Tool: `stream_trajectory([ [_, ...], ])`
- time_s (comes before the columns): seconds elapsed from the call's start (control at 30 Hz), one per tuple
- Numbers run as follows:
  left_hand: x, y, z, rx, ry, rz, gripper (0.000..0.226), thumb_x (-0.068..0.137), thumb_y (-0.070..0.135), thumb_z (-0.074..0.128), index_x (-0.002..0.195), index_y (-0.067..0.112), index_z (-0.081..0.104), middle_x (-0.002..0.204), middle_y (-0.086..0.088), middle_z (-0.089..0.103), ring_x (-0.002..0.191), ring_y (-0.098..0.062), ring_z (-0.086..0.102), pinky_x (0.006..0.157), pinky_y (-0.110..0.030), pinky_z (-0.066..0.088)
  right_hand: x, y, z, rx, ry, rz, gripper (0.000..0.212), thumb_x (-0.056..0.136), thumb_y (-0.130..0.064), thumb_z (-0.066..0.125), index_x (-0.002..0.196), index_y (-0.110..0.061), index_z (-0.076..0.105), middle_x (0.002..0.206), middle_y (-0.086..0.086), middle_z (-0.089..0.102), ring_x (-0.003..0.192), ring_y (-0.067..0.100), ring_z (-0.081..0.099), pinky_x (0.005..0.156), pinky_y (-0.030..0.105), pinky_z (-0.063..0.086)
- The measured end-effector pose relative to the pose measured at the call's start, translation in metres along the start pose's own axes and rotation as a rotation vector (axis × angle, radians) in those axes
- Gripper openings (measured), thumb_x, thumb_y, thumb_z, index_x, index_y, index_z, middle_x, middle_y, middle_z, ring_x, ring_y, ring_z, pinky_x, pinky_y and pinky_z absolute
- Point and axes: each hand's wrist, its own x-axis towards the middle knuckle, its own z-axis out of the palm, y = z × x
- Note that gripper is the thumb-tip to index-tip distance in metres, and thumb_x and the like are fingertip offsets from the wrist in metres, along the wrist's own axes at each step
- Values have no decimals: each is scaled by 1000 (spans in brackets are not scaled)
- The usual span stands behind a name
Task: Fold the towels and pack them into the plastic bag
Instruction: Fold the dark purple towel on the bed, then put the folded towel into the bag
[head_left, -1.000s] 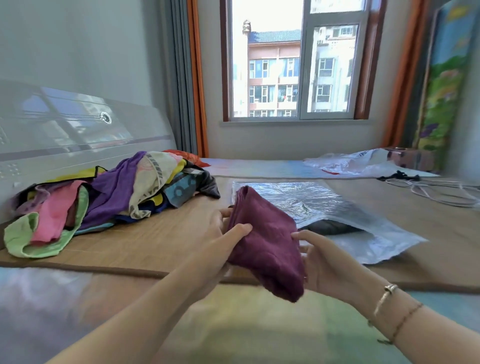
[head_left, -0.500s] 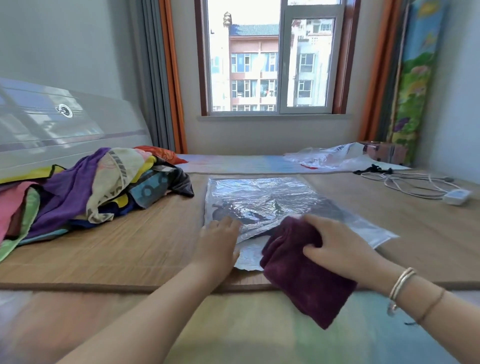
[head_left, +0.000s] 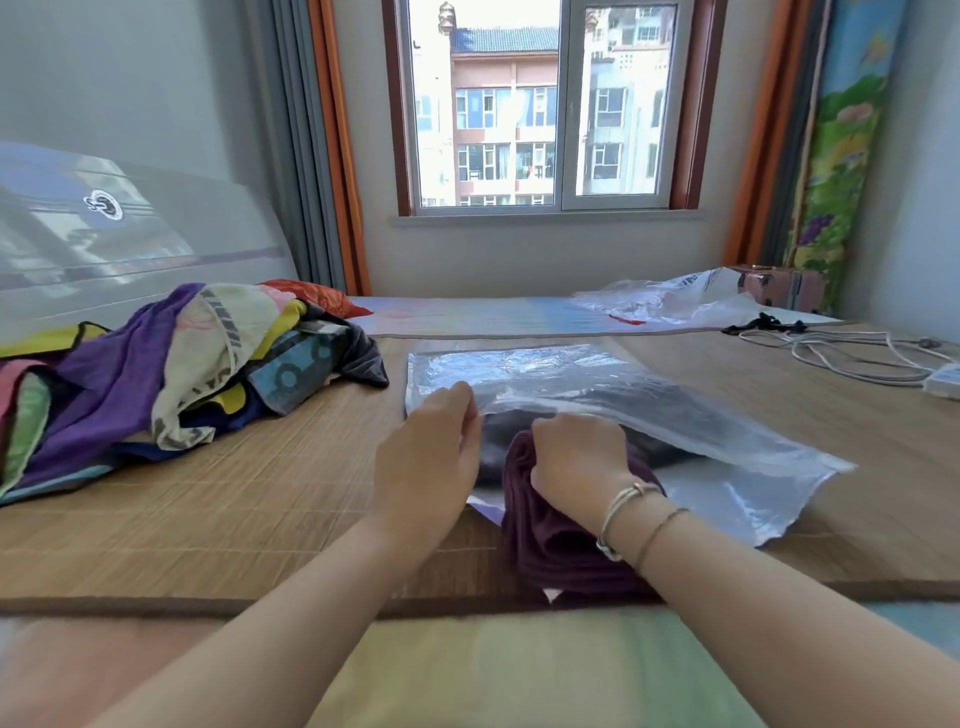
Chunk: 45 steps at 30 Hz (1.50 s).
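Nearest, right hand (head_left: 576, 457) curled round folded maroon towel (head_left: 561, 551), its front end at the bag mouth, its tail out on the bamboo mat (head_left: 260, 493). Just beside, left hand (head_left: 431, 457) pinching up the top edge of the plastic bag (head_left: 727, 467). Packing step in hand, apparently; next, pushing deeper beside the dark towel (head_left: 649, 415) already inside. Farther left, towel pile (head_left: 156, 374) unfolded.

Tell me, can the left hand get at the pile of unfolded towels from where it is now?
Probably yes: the left hand is at the plastic bag mouth, and only bare mat lies between it and the towel pile.
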Motion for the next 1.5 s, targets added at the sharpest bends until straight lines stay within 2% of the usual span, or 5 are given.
stream_trajectory([
  [0.47, -8, -23, 16, -203, 50, 25, 10, 97, 28, 50, 90, 22, 51, 90, 11, 57, 83, -7, 55, 67, -26, 46, 60, -44, 71, 440, -81, -125, 19, 87, -30, 43, 84, -14, 53, 82, 2, 57, 95, 27, 63, 70, 29, 39],
  [0.57, -15, -32, 20, -350, 16, 4, 7, 99, 22, 50, 96, 16, 51, 96, 4, 59, 87, -6, 55, 73, -18, 44, 24, -40, 85, 374, -165, -205, 54, 92, -49, 40, 139, -23, 37, 148, -1, 38, 144, 27, 23, 116, 56, 7],
  [0.7, -22, -32, 24, -502, -69, 53, 13, 101, 21, 43, 95, 11, 47, 86, -4, 63, 79, -17, 61, 71, -31, 49, 3, -24, 100, 218, -279, -268, 62, 99, -51, 28, 151, -43, -5, 160, -11, -16, 145, 26, -24, 105, 73, -7],
  [1.3, -14, -57, 23, -510, -111, -27, 16, 97, 38, 49, 96, 22, 49, 95, 16, 66, 85, -9, 63, 82, -36, 51, 58, -27, 109, 141, -311, -273, 62, 97, -27, 35, 153, -32, 8, 161, -4, 9, 148, 25, 5, 114, 61, 9],
  [1.5, -60, -70, 5, -471, -124, -272, 22, 92, 23, 61, 109, 31, 49, 103, 19, 60, 84, 7, 54, 96, -36, 42, -33, -34, 49, 206, -116, -358, 29, 93, -19, 38, 113, -15, 59, 129, 4, 53, 118, 23, 51, 88, 31, 40],
])
